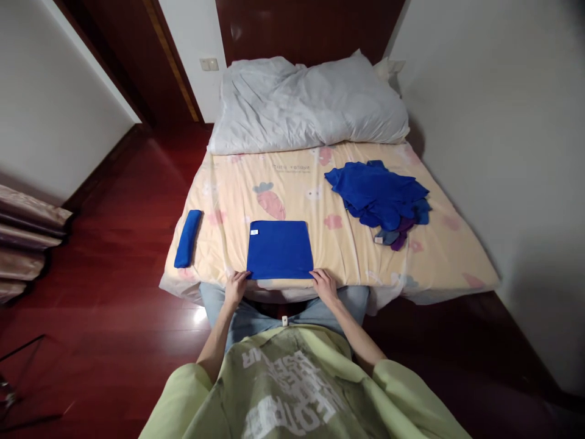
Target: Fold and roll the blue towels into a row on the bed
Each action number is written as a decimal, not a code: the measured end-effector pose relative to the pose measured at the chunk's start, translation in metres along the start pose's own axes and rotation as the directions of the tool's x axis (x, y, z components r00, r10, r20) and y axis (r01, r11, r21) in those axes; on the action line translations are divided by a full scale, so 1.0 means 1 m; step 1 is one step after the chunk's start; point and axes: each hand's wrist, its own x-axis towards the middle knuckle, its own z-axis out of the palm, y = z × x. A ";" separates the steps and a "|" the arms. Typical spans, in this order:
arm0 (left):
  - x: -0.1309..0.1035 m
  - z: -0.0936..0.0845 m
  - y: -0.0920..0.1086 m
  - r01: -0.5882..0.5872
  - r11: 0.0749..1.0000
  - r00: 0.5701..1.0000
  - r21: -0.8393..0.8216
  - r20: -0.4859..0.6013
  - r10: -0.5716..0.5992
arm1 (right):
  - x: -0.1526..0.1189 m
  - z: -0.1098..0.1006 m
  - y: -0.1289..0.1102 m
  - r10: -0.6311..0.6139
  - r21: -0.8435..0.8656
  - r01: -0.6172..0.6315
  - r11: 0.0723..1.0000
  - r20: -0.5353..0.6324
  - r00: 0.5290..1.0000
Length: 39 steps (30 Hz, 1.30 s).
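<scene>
A blue cloth (280,250) lies flat on the bed near its front edge, with a small white tag at its upper left. My left hand (236,286) pinches the cloth's near left corner. At the near right corner, my right hand (323,284) has its fingers closed on the same cloth. To the left, a narrow folded blue cloth (187,239) rests by the bed's side. A loose heap of blue cloths (379,192), with some purple and grey-blue pieces at its lower edge, sits on the right of the bed.
The bed (219,183) has a pale yellow sheet with carrot and flower prints. A white quilt (311,107) lies across its far end, before a dark headboard (311,27). A wall stands on the right; a curtain (27,238) hangs at the far left.
</scene>
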 end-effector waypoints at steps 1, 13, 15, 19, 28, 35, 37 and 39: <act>-0.003 0.002 -0.002 0.027 0.998 0.999 -0.057 -0.017 -0.028 | -0.002 0.002 0.001 0.016 0.048 -0.016 0.999 -0.019 1.000; 0.023 0.005 0.004 0.220 0.965 0.969 -0.142 -0.083 -0.233 | 0.023 0.015 0.013 0.236 0.224 -0.221 0.949 -0.041 0.971; 0.030 0.005 0.007 0.250 0.957 0.958 -0.144 -0.102 -0.266 | 0.028 0.014 0.010 0.279 0.180 -0.267 0.947 -0.041 0.959; 0.048 0.006 0.010 0.295 0.941 0.947 -0.166 -0.078 -0.311 | 0.038 0.006 0.002 0.370 0.105 -0.368 0.924 0.006 0.929; 0.053 0.007 0.009 0.426 0.895 0.903 -0.132 0.003 -0.430 | 0.053 -0.005 -0.013 0.482 -0.015 -0.483 0.875 0.101 0.870; 0.053 0.008 0.004 0.441 0.878 0.892 -0.186 -0.013 -0.451 | 0.051 -0.002 -0.012 0.488 0.038 -0.490 0.871 0.064 0.871; 0.053 0.008 0.004 0.440 0.879 0.892 -0.181 -0.023 -0.451 | 0.051 0.001 -0.010 0.489 0.049 -0.492 0.869 0.050 0.871; 0.052 0.008 0.005 0.440 0.883 0.892 -0.166 -0.034 -0.451 | 0.050 0.004 -0.008 0.490 0.053 -0.491 0.870 0.028 0.871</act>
